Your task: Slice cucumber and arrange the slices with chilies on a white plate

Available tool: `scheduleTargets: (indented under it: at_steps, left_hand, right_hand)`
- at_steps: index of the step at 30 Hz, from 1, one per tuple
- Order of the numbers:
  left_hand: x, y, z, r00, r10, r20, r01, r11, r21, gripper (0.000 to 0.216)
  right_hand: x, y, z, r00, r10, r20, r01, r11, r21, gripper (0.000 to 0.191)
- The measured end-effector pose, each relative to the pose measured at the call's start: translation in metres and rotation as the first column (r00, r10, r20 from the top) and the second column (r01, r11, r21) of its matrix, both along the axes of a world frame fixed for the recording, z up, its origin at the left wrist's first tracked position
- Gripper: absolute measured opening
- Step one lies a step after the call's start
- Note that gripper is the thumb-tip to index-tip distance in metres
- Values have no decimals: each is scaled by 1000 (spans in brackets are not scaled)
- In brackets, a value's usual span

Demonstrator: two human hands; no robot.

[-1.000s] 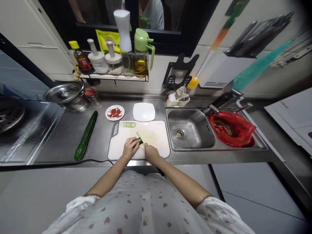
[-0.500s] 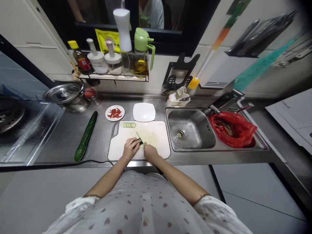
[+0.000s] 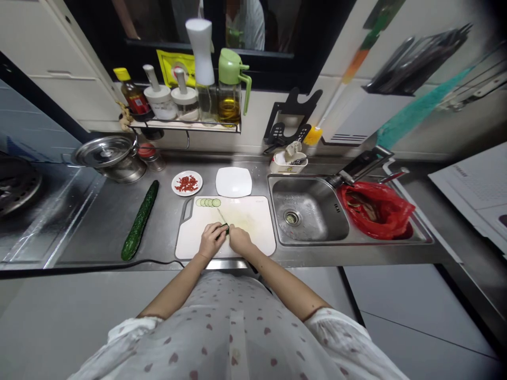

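Note:
On the white cutting board [image 3: 253,240], my left hand [image 3: 211,240] is curled over a short dark-green cucumber piece [image 3: 225,228], fingertips pressing it down. My right hand [image 3: 238,240] is closed round a knife handle, and the blade [image 3: 222,217] points away from me, right against the cucumber piece and my left fingers. A row of cucumber slices [image 3: 208,202] lies along the board's far edge. A whole cucumber [image 3: 140,220] rests on the steel counter to the left.
Behind the board stand a small plate of chopped red chilli [image 3: 186,183] and a white square plate [image 3: 233,181]. The sink [image 3: 309,211] is on the right, with a red bag [image 3: 376,208] beside it. A pot with lid [image 3: 106,154] sits at left, condiment bottles [image 3: 202,68] on a shelf above.
My right hand with the knife has shifted left, closer to my left fingers and the cucumber piece. The left hand has stayed put.

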State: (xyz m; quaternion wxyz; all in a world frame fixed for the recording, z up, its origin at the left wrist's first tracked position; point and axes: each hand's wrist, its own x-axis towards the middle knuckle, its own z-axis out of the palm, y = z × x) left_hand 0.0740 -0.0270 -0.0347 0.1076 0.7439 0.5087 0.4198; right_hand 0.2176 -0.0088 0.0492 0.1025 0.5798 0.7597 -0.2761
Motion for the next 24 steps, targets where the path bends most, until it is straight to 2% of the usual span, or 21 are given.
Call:
scheduleTargets:
  at_steps: [10, 14, 24]
  left_hand:
    - [0, -1, 1, 1000, -4, -1, 4, 1000, 10, 23]
    - [0, -1, 1, 1000, 2, 1, -2, 1000, 24, 22]
    - [-1, -1, -3, 1000, 13, 7, -13, 1000, 1, 22]
  right_hand:
    - [0, -10, -1, 999, -34, 41, 34, 999, 0, 27]
    - [6, -19, 1, 998, -9, 60, 8, 1000, 22, 30]
    - [22, -43, 5, 993, 11, 118, -8, 1000, -23, 31]
